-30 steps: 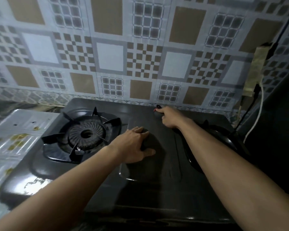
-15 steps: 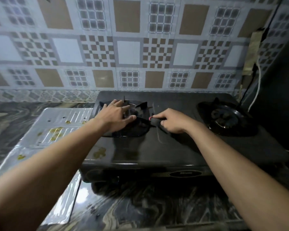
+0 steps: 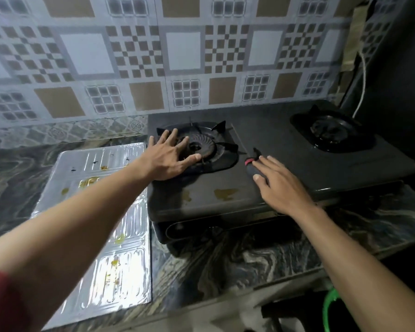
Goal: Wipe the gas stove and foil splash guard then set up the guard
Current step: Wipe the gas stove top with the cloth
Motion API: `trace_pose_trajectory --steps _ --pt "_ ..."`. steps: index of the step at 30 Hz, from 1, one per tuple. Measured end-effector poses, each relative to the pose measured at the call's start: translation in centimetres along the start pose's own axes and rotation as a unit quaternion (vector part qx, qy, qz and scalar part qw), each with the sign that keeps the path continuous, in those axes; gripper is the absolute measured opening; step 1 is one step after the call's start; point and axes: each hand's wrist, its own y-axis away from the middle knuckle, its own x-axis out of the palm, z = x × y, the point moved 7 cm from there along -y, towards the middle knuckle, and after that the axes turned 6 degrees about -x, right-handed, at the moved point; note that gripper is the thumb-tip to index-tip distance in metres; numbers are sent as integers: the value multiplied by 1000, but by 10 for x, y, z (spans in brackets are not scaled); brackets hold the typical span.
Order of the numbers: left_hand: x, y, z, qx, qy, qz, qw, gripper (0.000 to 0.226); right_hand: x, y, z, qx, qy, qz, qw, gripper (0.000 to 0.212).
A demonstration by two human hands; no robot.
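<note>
my view: dark marbled bench (image 3: 225, 267) carries the black gas stove (image 3: 273, 188), with the stained foil guard (image 3: 110, 236) lying flat just left.

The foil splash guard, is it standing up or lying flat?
Lying flat. The foil splash guard rests spread on the counter left of the stove, stained.

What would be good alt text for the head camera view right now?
A person's left hand rests spread on the left burner of a black gas stove, while the right hand touches a dark lighter on its top. A stained foil splash guard lies flat beside it.
</note>
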Motion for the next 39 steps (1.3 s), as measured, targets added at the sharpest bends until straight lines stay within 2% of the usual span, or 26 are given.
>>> trace_pose_trajectory --steps 5,12,17,22,25,29,33,39 --pt "2 -7 2 15 34 23 999 104 15 8 35 31 18 -46 998 53" --pt "-3 -10 6 -3 14 34 999 109 47 19 129 3 33 -96 995 53" --pt "-7 -12 8 -34 12 66 997 113 58 17 158 -11 26 -91 995 50" --pt "-5 -16 7 -49 27 117 992 114 68 8 197 -64 8 -100 993 41" --pt "-3 -18 8 -55 29 144 988 115 72 4 217 -121 -5 -94 988 43" --pt "-3 -19 8 -56 31 154 986 113 71 8 224 -215 -29 -70 974 48" --pt "-5 -19 6 -56 42 150 986 111 70 20 225 -311 -89 -36 945 42" --pt "-13 -8 1 -59 84 104 989 100 69 51 209 -352 -29 118 928 51"
